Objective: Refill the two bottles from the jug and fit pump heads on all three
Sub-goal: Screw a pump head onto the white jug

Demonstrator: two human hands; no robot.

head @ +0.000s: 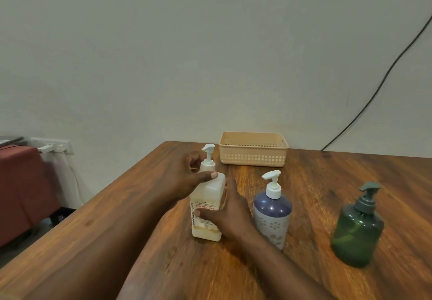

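A white square jug [208,196] with a red and black label stands upright on the wooden table [140,241], a white pump head [208,151] fitted on its neck. My left hand [191,178] curls around the jug's shoulder just below the pump. My right hand [229,215] grips the jug's lower body from the right. To the right stands a blue flowered bottle [273,215] with a white pump head [272,181]. Farther right a green bottle [356,232] carries a dark green pump head [369,193].
A beige slotted basket [253,150] sits at the table's back edge against the wall. A black cable [383,77] runs down the wall at the right. Left of the table are a red seat [23,182] and a wall socket strip [52,145].
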